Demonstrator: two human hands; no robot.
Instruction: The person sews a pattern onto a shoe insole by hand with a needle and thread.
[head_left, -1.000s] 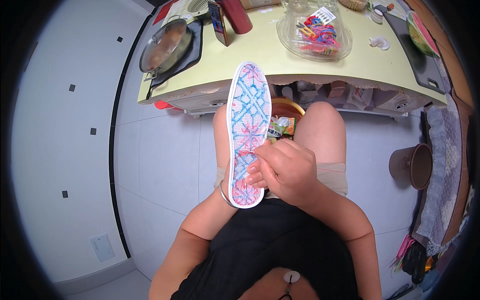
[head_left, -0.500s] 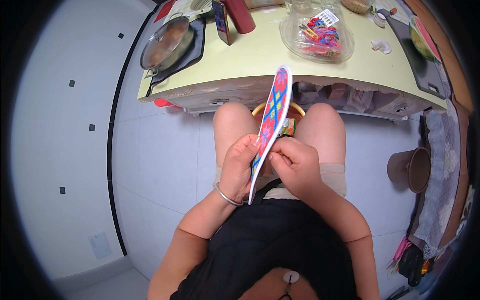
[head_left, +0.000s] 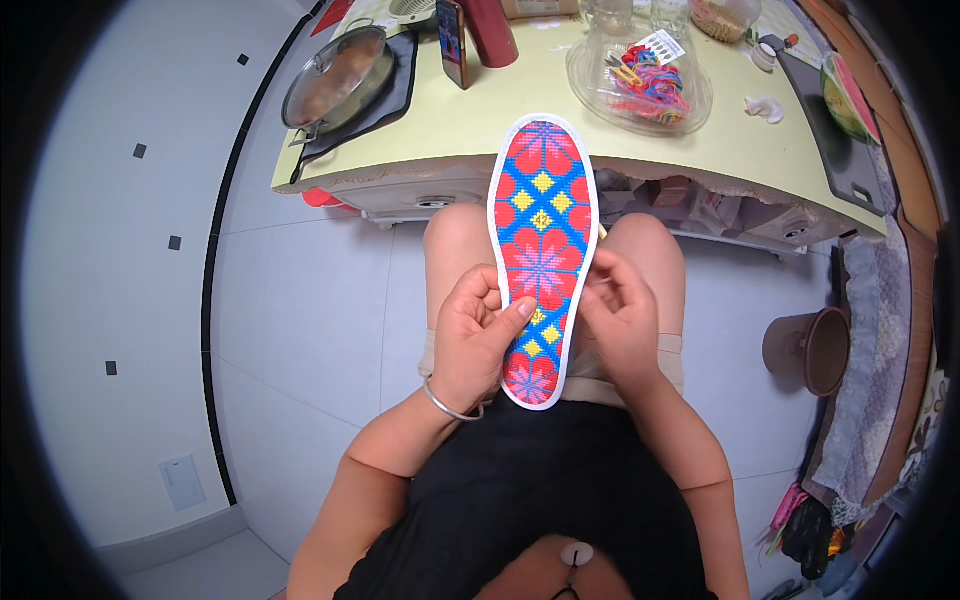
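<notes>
An embroidered insole [head_left: 542,262] with red flowers, blue lattice, yellow diamonds and a white edge stands over my lap, its patterned face toward me. My left hand [head_left: 472,335] grips its left side, the thumb pressed on the pattern and the fingers behind it. At the right edge, my right hand [head_left: 622,318] has its fingers curled and pinched close to the rim. Whatever is in that pinch, perhaps something thin, is too small to make out. On the table ahead, a clear plastic tray [head_left: 582,88] carries colourful thread skeins [head_left: 655,85] and small yellow-handled scissors [head_left: 626,74].
A lidded pan [head_left: 335,85] rests on a dark mat at the table's left. An upright phone [head_left: 452,45] stands beside a red cylinder [head_left: 490,35]. Crumpled tissue [head_left: 765,108] and a cut watermelon [head_left: 848,95] are at the right. A brown bin [head_left: 805,350] is on the floor.
The insole has turned from nearly edge-on to face me. My right hand has moved slightly right and up, from behind the insole to beside its edge. My left hand keeps its hold.
</notes>
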